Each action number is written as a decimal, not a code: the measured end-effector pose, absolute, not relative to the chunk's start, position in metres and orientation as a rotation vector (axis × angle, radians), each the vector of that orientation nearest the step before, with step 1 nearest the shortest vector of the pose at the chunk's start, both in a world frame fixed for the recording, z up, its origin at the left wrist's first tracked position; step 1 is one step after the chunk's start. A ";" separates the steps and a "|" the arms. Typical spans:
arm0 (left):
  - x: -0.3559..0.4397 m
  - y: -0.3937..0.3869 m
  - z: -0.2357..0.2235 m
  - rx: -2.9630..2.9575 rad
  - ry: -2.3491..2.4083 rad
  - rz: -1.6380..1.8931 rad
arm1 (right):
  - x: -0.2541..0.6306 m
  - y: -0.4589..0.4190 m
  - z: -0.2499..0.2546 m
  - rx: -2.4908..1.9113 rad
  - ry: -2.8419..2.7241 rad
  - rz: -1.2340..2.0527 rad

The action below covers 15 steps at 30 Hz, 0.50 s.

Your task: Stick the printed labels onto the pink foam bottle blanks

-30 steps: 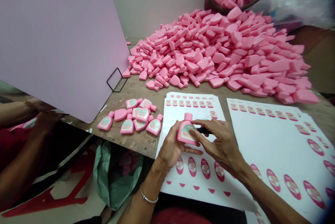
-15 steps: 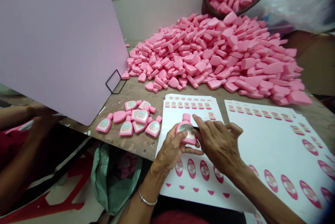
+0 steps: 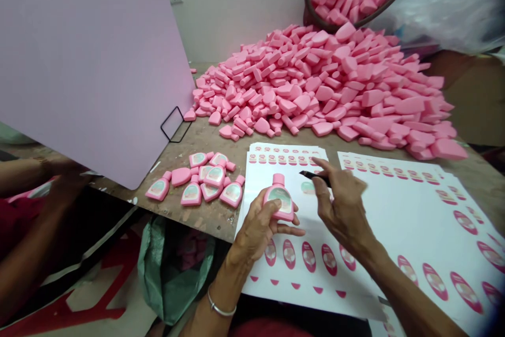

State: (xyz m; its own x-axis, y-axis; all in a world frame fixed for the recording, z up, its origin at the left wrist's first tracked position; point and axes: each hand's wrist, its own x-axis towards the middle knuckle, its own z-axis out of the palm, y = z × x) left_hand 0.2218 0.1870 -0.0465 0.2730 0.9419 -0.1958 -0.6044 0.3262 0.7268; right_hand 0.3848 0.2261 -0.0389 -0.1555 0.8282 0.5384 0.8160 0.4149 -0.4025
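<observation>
My left hand (image 3: 260,224) grips a small pink toy-like bottle (image 3: 278,197), upright, thumb over the pale green label on its front. In my right hand (image 3: 339,195) is a slim black tool (image 3: 315,176) with an angled tip, pinched between thumb and fingers; its exact kind is unclear. The tool hovers over the left sticker sheet (image 3: 292,226), to the right of the bottle and apart from it. Just below the tip, a pale green sticker (image 3: 307,187) shows on the sheet. Left of the sheets lie several labelled pink bottles (image 3: 213,175) in a loose group.
A large heap of plain pink bottles (image 3: 315,84) covers the back of the table (image 3: 209,140), below a tipped brown basket (image 3: 310,3). More sticker sheets (image 3: 398,211) lie right. A pink panel (image 3: 98,63) separates a co-worker's arm (image 3: 43,221). A green bag (image 3: 152,268) hangs below the edge.
My right hand has drawn the black tool away from the bottle's label, to the right and slightly up. My left hand still holds the bottle in nearly the same place.
</observation>
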 end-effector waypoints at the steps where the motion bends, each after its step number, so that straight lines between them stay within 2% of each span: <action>1: 0.222 0.187 -0.045 0.591 0.689 1.107 | 0.382 0.228 -0.037 -1.374 -1.936 0.264; 3: 0.223 0.186 -0.043 0.617 0.697 1.060 | 0.375 0.230 -0.036 -1.318 -1.892 0.678; 5: 0.224 0.185 -0.043 0.653 0.703 1.016 | 0.368 0.234 -0.039 -1.307 -1.800 0.902; 12: 0.216 0.184 -0.054 0.585 0.548 0.993 | 0.380 0.253 -0.056 -1.390 -1.548 1.012; 15: 0.214 0.188 -0.058 0.526 0.492 1.004 | 0.389 0.247 -0.056 -1.363 -1.527 1.158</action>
State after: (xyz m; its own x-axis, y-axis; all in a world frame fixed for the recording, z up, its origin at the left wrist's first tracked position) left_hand 0.2142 0.1880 -0.0583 0.4509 0.8809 -0.1437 -0.6536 0.4356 0.6189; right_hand 0.3894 0.2474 -0.0560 -0.1318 0.9910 -0.0249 0.2916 0.0147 -0.9564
